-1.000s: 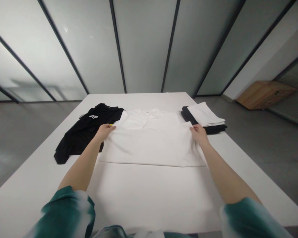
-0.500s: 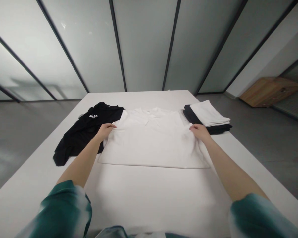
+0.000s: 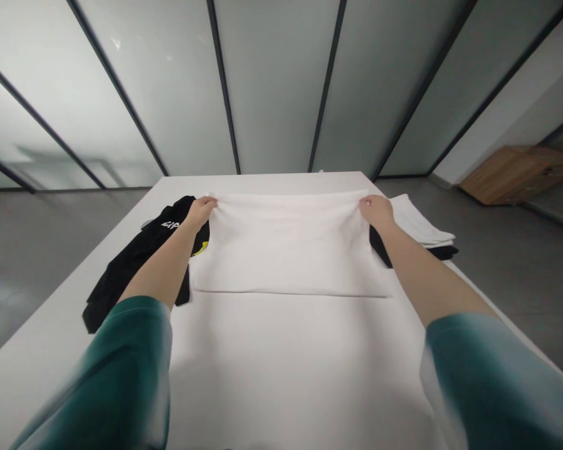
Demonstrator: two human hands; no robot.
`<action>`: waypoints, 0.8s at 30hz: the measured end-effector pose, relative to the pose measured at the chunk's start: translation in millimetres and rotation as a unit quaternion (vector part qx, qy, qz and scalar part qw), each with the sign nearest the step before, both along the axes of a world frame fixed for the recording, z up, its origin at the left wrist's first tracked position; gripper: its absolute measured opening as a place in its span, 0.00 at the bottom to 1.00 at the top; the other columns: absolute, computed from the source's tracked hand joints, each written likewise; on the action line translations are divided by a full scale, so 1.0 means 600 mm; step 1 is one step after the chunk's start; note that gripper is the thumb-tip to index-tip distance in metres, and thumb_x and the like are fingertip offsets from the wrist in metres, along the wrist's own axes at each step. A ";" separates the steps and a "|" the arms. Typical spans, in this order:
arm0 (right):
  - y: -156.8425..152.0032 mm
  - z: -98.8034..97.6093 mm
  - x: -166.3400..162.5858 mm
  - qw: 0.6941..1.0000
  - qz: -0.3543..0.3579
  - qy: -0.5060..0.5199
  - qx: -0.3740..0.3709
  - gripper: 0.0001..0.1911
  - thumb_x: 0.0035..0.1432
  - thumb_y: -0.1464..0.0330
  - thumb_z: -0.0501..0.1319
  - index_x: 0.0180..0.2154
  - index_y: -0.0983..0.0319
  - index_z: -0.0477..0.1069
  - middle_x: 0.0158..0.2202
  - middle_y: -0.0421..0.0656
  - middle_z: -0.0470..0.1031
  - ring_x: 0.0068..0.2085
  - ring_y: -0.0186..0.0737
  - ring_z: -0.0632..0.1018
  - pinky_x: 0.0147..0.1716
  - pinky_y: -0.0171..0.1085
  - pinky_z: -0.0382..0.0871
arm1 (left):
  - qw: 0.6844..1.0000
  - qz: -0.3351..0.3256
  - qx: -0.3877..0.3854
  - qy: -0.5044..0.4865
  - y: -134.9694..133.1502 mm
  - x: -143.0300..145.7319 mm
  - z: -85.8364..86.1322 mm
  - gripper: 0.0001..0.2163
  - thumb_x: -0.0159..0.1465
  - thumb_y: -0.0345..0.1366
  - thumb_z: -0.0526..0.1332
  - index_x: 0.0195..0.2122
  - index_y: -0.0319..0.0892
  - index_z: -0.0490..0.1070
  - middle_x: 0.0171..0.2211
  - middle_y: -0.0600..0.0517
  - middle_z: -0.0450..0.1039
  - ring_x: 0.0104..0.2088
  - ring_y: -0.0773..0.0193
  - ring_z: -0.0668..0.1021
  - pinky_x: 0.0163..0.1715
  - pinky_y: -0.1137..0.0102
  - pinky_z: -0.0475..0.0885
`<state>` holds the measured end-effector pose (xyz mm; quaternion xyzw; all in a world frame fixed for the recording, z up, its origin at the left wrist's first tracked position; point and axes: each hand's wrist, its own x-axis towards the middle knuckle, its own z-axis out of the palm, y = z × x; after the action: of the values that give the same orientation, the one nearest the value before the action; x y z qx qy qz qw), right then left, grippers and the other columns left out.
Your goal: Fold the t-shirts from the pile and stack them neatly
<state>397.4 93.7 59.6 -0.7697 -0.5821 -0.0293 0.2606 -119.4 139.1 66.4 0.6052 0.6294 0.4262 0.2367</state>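
Observation:
A white T-shirt is stretched between my hands, its upper edge pulled taut and raised, its lower edge running straight across toward me. My left hand pinches the upper left corner, close to a black shirt with white lettering. At the upper right corner my right hand grips the cloth with curled fingers. The shirt's collar is out of sight. Just beyond my right hand and forearm lies a stack of folded clothes, a white one over dark ones.
The white table runs away from me to a far edge near a frosted glass partition. A wooden cabinet stands on the floor at the right, past the table's side edge.
Both hands have moved away from me and up, lifting the white T-shirt's upper edge taut. The collar no longer shows. The black shirt's near parts have shifted, uncovering a yellow patch.

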 end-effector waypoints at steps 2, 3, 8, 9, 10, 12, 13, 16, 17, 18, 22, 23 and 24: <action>0.024 -0.010 -0.010 0.999 0.018 -0.028 -0.038 0.21 0.57 0.70 0.54 0.48 0.71 0.76 0.49 0.57 0.77 0.51 0.53 0.75 0.54 0.44 0.64 | 0.998 -0.008 -0.043 0.037 0.024 0.009 -0.009 0.21 0.51 0.39 0.59 0.45 0.37 0.77 0.44 0.46 0.78 0.48 0.53 0.75 0.48 0.65 0.70; 0.032 -0.017 -0.017 0.997 0.027 -0.043 -0.060 0.22 0.57 0.70 0.54 0.50 0.72 0.75 0.51 0.58 0.76 0.53 0.54 0.74 0.55 0.45 0.63 | 0.996 -0.010 -0.066 0.055 0.033 0.015 -0.015 0.24 0.52 0.39 0.60 0.49 0.36 0.75 0.48 0.44 0.77 0.50 0.52 0.75 0.49 0.64 0.70; 0.038 -0.055 -0.052 0.981 0.046 -0.083 -0.169 0.33 0.58 0.66 0.56 0.63 0.74 0.60 0.64 0.63 0.61 0.62 0.62 0.65 0.59 0.52 0.60 | 0.969 0.005 -0.150 0.194 0.035 0.047 -0.052 0.36 0.55 0.42 0.62 0.66 0.37 0.60 0.65 0.36 0.60 0.65 0.44 0.63 0.59 0.60 0.63; 0.032 -0.061 -0.056 0.978 0.046 -0.082 -0.184 0.36 0.58 0.65 0.56 0.65 0.73 0.57 0.67 0.63 0.56 0.65 0.63 0.61 0.59 0.54 0.58 | 0.960 0.013 -0.151 0.234 0.025 0.052 -0.059 0.39 0.56 0.42 0.63 0.68 0.37 0.56 0.68 0.35 0.54 0.68 0.42 0.58 0.61 0.57 0.60; 0.024 -0.067 -0.058 0.977 0.045 -0.082 -0.192 0.38 0.59 0.64 0.57 0.67 0.72 0.53 0.69 0.62 0.52 0.67 0.64 0.57 0.60 0.55 0.57 | 0.951 0.019 -0.144 0.271 0.011 0.054 -0.065 0.40 0.56 0.43 0.63 0.69 0.36 0.52 0.70 0.35 0.49 0.69 0.41 0.54 0.63 0.55 0.57; -0.002 -0.075 -0.056 0.978 0.051 -0.086 -0.184 0.39 0.60 0.61 0.56 0.68 0.71 0.51 0.70 0.61 0.48 0.68 0.63 0.54 0.61 0.56 0.55 | 0.939 0.014 -0.115 0.325 -0.025 0.053 -0.079 0.41 0.58 0.43 0.61 0.70 0.36 0.48 0.71 0.35 0.44 0.70 0.42 0.50 0.65 0.53 0.53; -0.020 -0.079 -0.053 0.979 0.060 -0.090 -0.172 0.38 0.61 0.60 0.55 0.68 0.70 0.51 0.70 0.60 0.48 0.68 0.62 0.54 0.62 0.55 0.54 | 0.935 0.003 -0.098 0.340 -0.046 0.048 -0.087 0.40 0.60 0.44 0.60 0.70 0.35 0.47 0.71 0.36 0.44 0.70 0.43 0.51 0.65 0.54 0.53; -0.096 -0.093 -0.038 0.981 0.096 -0.104 -0.136 0.34 0.63 0.59 0.53 0.66 0.67 0.55 0.69 0.57 0.54 0.68 0.57 0.57 0.63 0.51 0.55 | 0.932 -0.046 -0.073 0.352 -0.118 0.026 -0.111 0.36 0.64 0.46 0.55 0.69 0.34 0.48 0.69 0.37 0.51 0.69 0.48 0.56 0.66 0.58 0.54; -0.127 -0.099 -0.033 0.980 0.103 -0.106 -0.135 0.33 0.64 0.58 0.53 0.66 0.66 0.56 0.68 0.57 0.56 0.67 0.56 0.58 0.62 0.51 0.56 | 0.930 -0.058 -0.076 0.355 -0.143 0.017 -0.120 0.35 0.65 0.47 0.54 0.69 0.34 0.49 0.69 0.37 0.53 0.69 0.49 0.57 0.65 0.59 0.54; -0.159 -0.105 -0.030 0.979 0.105 -0.108 -0.139 0.32 0.64 0.57 0.52 0.65 0.66 0.58 0.67 0.56 0.58 0.67 0.55 0.59 0.62 0.50 0.56 | 0.927 -0.066 -0.082 0.360 -0.167 0.010 -0.127 0.34 0.65 0.48 0.53 0.69 0.34 0.51 0.68 0.37 0.54 0.68 0.49 0.58 0.65 0.59 0.54; -0.279 -0.132 -0.042 0.973 0.112 -0.124 -0.158 0.32 0.65 0.56 0.51 0.64 0.66 0.60 0.67 0.57 0.59 0.67 0.55 0.60 0.63 0.51 0.55 | 0.903 -0.085 -0.105 0.409 -0.249 0.002 -0.144 0.34 0.67 0.50 0.50 0.68 0.31 0.54 0.69 0.34 0.51 0.69 0.47 0.56 0.66 0.58 0.53; -0.302 -0.138 -0.050 0.972 0.115 -0.127 -0.160 0.32 0.65 0.55 0.51 0.64 0.66 0.60 0.67 0.57 0.59 0.67 0.56 0.59 0.63 0.52 0.54 | 0.898 -0.085 -0.106 0.419 -0.265 0.005 -0.144 0.34 0.67 0.50 0.49 0.68 0.31 0.54 0.69 0.34 0.50 0.69 0.46 0.56 0.66 0.57 0.53; -0.321 -0.144 -0.059 0.971 0.118 -0.128 -0.164 0.32 0.65 0.55 0.50 0.64 0.66 0.59 0.67 0.57 0.58 0.67 0.57 0.59 0.63 0.53 0.54 | 0.894 -0.081 -0.106 0.427 -0.279 0.011 -0.143 0.34 0.67 0.50 0.49 0.68 0.31 0.54 0.69 0.34 0.50 0.69 0.45 0.56 0.65 0.56 0.54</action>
<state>361.8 -98.8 -26.5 -0.7173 -0.6945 -0.0012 0.0559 -113.1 -28.5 -19.5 0.7489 0.6604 0.0365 0.0414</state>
